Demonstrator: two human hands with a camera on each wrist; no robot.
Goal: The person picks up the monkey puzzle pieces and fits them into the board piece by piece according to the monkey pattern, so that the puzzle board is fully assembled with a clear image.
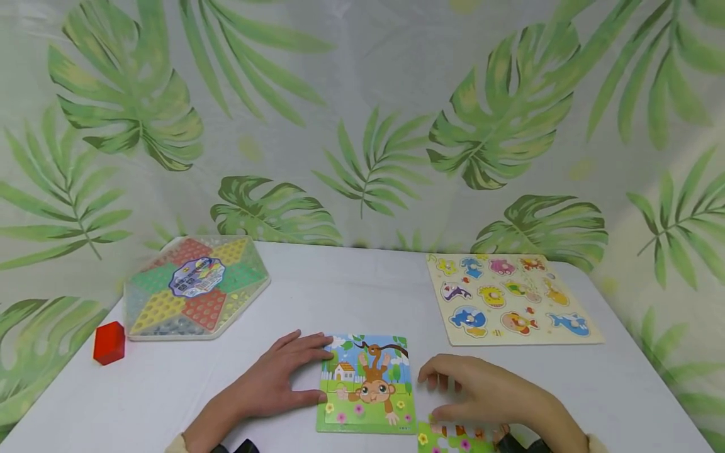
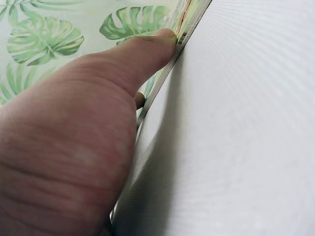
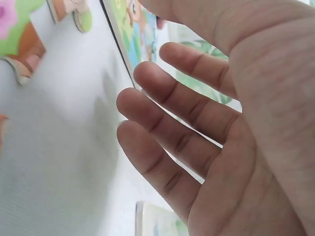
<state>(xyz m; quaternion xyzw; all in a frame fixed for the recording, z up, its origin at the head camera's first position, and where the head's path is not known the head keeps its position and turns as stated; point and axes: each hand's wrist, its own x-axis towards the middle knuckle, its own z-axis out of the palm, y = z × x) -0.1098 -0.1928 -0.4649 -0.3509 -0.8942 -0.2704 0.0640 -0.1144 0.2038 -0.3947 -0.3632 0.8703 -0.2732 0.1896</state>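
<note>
A square jigsaw puzzle [image 1: 368, 402] with a monkey hanging from a branch lies flat on the white table, its picture filled across the board. My left hand [image 1: 272, 380] rests at its left edge, fingers spread and thumb out, with fingertips on the border. The left wrist view shows the left thumb [image 2: 152, 46] against the board's edge. To the right of the puzzle, my right hand [image 1: 487, 387] hovers with loosely bent fingers and holds nothing. Beneath it are other green and flowered puzzle pieces [image 1: 444, 441], partly hidden by the hand and cut by the frame's bottom.
At the back left lies a hexagonal Chinese checkers board [image 1: 229, 277] under a clear cover, with a red block [image 1: 109, 343] beside it. A cream peg puzzle [image 1: 493, 330] with sea animals lies at the back right. A leaf-patterned cloth [image 1: 374, 126] hangs behind the table.
</note>
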